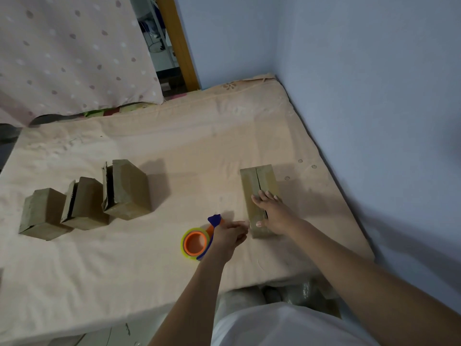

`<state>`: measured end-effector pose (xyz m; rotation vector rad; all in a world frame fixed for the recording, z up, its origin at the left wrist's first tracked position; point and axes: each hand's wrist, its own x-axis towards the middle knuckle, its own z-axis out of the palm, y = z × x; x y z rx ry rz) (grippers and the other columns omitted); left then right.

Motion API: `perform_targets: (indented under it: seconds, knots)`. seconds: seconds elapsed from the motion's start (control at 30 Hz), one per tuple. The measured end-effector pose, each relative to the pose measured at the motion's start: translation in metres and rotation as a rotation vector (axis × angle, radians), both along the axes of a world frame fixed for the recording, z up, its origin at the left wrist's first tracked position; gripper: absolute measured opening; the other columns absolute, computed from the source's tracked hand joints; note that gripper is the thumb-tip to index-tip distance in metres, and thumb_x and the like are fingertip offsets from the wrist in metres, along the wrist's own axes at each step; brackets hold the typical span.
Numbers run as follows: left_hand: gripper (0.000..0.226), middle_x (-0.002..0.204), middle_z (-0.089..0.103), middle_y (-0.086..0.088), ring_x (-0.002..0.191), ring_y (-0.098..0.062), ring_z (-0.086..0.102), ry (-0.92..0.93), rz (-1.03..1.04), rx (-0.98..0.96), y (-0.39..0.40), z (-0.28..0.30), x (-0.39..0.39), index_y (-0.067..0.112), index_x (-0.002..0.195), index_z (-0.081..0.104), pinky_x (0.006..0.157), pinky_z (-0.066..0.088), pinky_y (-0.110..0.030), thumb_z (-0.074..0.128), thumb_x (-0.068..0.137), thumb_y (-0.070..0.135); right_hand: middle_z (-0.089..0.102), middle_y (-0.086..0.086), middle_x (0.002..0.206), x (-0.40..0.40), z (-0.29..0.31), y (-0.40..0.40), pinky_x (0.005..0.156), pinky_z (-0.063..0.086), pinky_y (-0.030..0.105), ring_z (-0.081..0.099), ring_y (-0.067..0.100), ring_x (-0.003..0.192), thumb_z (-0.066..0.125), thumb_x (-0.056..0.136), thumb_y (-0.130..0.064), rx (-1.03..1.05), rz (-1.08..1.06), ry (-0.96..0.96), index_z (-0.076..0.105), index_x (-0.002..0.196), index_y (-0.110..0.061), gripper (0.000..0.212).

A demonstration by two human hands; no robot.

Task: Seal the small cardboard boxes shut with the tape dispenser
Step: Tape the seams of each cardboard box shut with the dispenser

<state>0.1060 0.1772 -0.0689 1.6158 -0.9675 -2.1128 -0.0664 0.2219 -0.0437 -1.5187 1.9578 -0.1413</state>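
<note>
Right hand (270, 213) lies flat, fingers spread, on the near end of the box (259, 198) at right; it presses the two top flaps down. The seam between the flaps shows open toward the far end.

Left hand (228, 237) grips the dispenser (199, 242), fingers curled round its handle, just left of the box's near end. Blue tip points far; the roll faces left. Whether any tape touches the box yet: cannot tell.

Three more boxes (82, 201) sit in a row at far left, flaps ajar.

Risks, as I judge them:
- The mattress (174, 136) is soft, so pressure may tilt the box and skew the tape off the seam.
- If the right hand lifts early, the flaps may spring up.
- The right hand covers the seam's near part and could block the tape's path.
</note>
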Motion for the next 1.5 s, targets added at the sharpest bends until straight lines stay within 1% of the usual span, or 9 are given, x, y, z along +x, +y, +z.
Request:
perform_targets:
  seconds: [0.23, 0.37, 0.43, 0.63, 0.83, 0.97, 1.13, 1.33, 1.5]
  knots:
    - [0.013, 0.074, 0.061, -0.009, 0.071, -0.017, 0.055, 0.060, 0.259, 0.217, 0.012, -0.008, -0.013, 0.002, 0.080, 0.065, 0.067, 0.052, -0.025, 0.065, 0.089, -0.007, -0.008, 0.003, 0.167, 0.000, -0.002, -0.001, 0.121, -0.006, 0.029, -0.010, 0.019, 0.154, 0.063, 0.096, -0.030, 0.001, 0.004, 0.010, 0.004, 0.160, -0.022, 0.088]
    - [0.006, 0.094, 0.062, -0.006, 0.080, -0.009, 0.057, 0.072, 0.305, 0.302, 0.026, -0.016, -0.024, 0.006, 0.097, 0.062, 0.060, 0.055, -0.017, 0.060, 0.094, 0.001, -0.007, 0.004, 0.167, 0.001, -0.001, -0.002, 0.121, -0.006, 0.029, -0.009, 0.020, 0.154, 0.063, 0.096, -0.031, 0.005, 0.009, 0.037, 0.004, 0.160, -0.022, 0.088]
    - [0.022, 0.103, 0.066, -0.011, 0.087, -0.014, 0.061, 0.075, 0.342, 0.321, 0.029, -0.022, -0.024, 0.000, 0.108, 0.068, 0.062, 0.056, -0.023, 0.068, 0.086, 0.000, -0.007, 0.003, 0.167, 0.000, 0.000, -0.001, 0.121, -0.006, 0.029, -0.009, 0.020, 0.154, 0.063, 0.096, -0.030, 0.009, 0.005, 0.025, 0.004, 0.160, -0.022, 0.088]
    - [0.012, 0.101, 0.069, -0.014, 0.090, -0.023, 0.066, 0.074, 0.302, 0.009, 0.021, -0.015, -0.017, 0.002, 0.106, 0.067, 0.082, 0.055, -0.033, 0.065, 0.094, 0.003, -0.006, 0.003, 0.168, 0.000, 0.003, -0.001, 0.122, -0.004, 0.030, -0.008, 0.019, 0.154, 0.065, 0.095, -0.031, 0.021, 0.001, 0.017, 0.005, 0.160, -0.022, 0.089]
    - [0.026, 0.121, 0.068, -0.010, 0.110, -0.023, 0.063, 0.171, 0.234, 0.143, 0.034, -0.021, -0.024, 0.016, 0.123, 0.063, 0.098, 0.050, -0.036, 0.064, 0.098, 0.022, -0.005, 0.003, 0.168, 0.000, 0.006, -0.004, 0.124, -0.001, 0.032, -0.006, 0.020, 0.154, 0.066, 0.094, -0.033, 0.047, 0.011, 0.015, 0.007, 0.161, -0.022, 0.090]
    - [0.030, 0.128, 0.062, -0.004, 0.121, -0.020, 0.058, 0.112, 0.197, -0.004, 0.032, -0.018, -0.024, 0.024, 0.126, 0.060, 0.106, 0.046, -0.039, 0.064, 0.098, 0.018, 0.014, 0.004, 0.167, -0.003, 0.013, -0.001, 0.124, 0.012, 0.034, 0.014, 0.021, 0.153, 0.063, 0.097, -0.026, -0.035, -0.108, -0.105, 0.021, 0.159, -0.021, 0.075]
    - [0.040, 0.129, 0.063, 0.003, 0.118, -0.009, 0.059, -0.038, 0.061, -0.330, 0.017, -0.001, -0.011, 0.039, 0.115, 0.064, 0.100, 0.051, -0.033, 0.057, 0.098, 0.003, 0.059, 0.003, 0.140, -0.021, 0.029, 0.020, 0.103, 0.038, 0.020, 0.054, 0.020, 0.131, 0.051, 0.099, -0.006, -0.403, -0.621, -0.274, 0.055, 0.142, -0.015, 0.044]
    - [0.065, 0.130, 0.065, 0.007, 0.114, -0.010, 0.064, -0.043, -0.147, -0.386, 0.023, 0.013, -0.009, 0.036, 0.120, 0.065, 0.099, 0.053, -0.030, 0.037, 0.096, -0.017, 0.077, -0.003, 0.095, -0.035, -0.003, 0.060, 0.086, 0.058, 0.034, 0.071, 0.021, 0.097, 0.052, 0.091, -0.009, -0.038, -0.713, -0.406, 0.079, 0.102, -0.020, 0.031]
    - [0.054, 0.123, 0.068, 0.005, 0.105, -0.012, 0.070, -0.004, -0.118, -0.419, 0.020, 0.033, -0.019, 0.021, 0.135, 0.061, 0.094, 0.057, -0.030, 0.036, 0.099, -0.012, 0.074, -0.007, 0.114, -0.033, 0.015, 0.060, 0.099, 0.053, 0.035, 0.067, 0.016, 0.111, 0.048, 0.092, 0.003, -0.134, -0.808, -0.606, 0.074, 0.119, -0.021, 0.044]
